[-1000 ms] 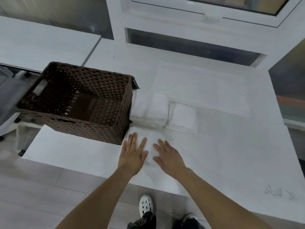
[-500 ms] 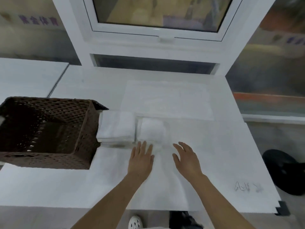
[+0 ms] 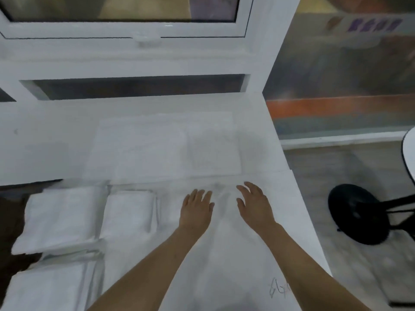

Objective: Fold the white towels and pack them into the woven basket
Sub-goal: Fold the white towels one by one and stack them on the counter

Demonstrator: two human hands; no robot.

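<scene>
Near the middle of the white table (image 3: 280, 198), both hands are stretched forward side by side with fingers straight and loosely spread, palms down, grasping nothing. The left hand (image 3: 197, 209) and the right hand (image 3: 254, 205) lie a little apart; whether they touch the surface or hover just over it cannot be told. Beyond their fingertips, toward the far edge, a large white towel (image 3: 161, 144) lies spread flat. To the left of the left hand sits a small folded towel (image 3: 129, 212), and just beside that, further left, a thicker folded towel (image 3: 60, 218). Another folded towel (image 3: 45, 286) lies at the near left corner, below the thick one. Only a dark brown sliver of the woven basket (image 3: 9, 223) shows at the left edge, touching the thick towel. Some scribbled marks (image 3: 277, 288) sit near the table's front right edge. A black stool base (image 3: 357, 212) stands on the floor to the right.
</scene>
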